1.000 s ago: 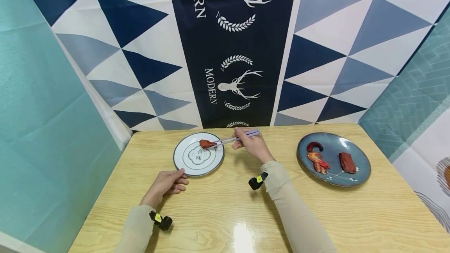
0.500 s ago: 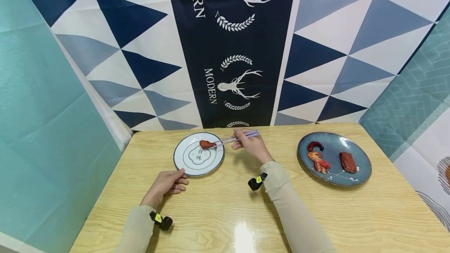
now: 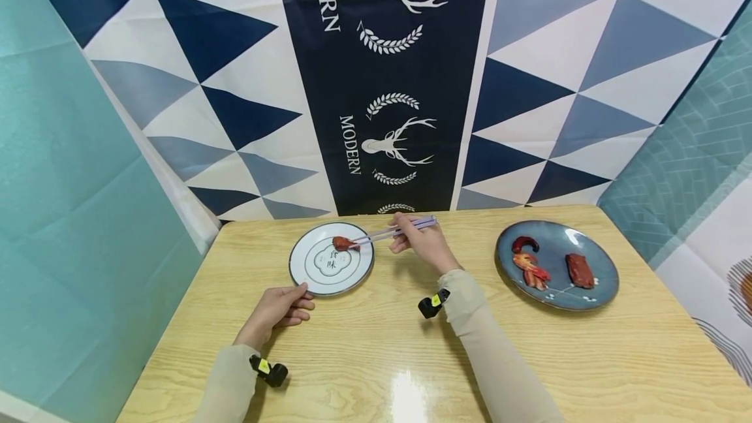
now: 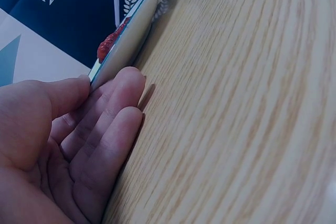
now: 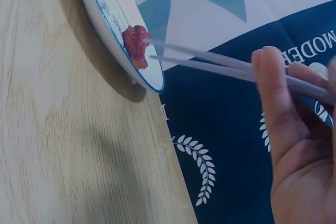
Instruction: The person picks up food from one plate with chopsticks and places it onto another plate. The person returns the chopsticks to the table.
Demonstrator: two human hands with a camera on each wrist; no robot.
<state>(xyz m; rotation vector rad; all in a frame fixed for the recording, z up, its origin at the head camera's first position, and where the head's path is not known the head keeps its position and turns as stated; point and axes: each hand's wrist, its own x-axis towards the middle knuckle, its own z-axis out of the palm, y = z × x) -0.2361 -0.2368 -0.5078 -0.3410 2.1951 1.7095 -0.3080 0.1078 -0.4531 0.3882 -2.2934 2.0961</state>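
Observation:
My left hand point(image 3: 281, 307) pinches the near left rim of a small white plate point(image 3: 305, 271), thumb on top and fingers beneath, as the left wrist view shows. A glossy red-brown piece of meat point(image 3: 343, 244), shaped like a small drumstick, lies on its far half. My right hand point(image 3: 424, 243) grips a pair of pale purple chopsticks point(image 3: 376, 235) from the plate's right side. In the right wrist view one chopstick tip meets the meat point(image 5: 135, 45); the other ends beside it, slightly apart. The chopsticks' tips stand a little spread.
A large blue-grey plate point(image 3: 564, 297) stands at the right of the wooden table point(image 3: 364, 358). On it lie a dark curled piece point(image 3: 525, 243), a shrimp-like piece point(image 3: 531, 271) and a brown meat slab point(image 3: 580, 271). A patterned cloth point(image 3: 405, 83) hangs behind the table's back edge.
The piece of meat has shifted and turned slightly on the white plate, its narrow end now lower. The chopsticks' tips have moved slightly against it. My left hand stays on the rim.

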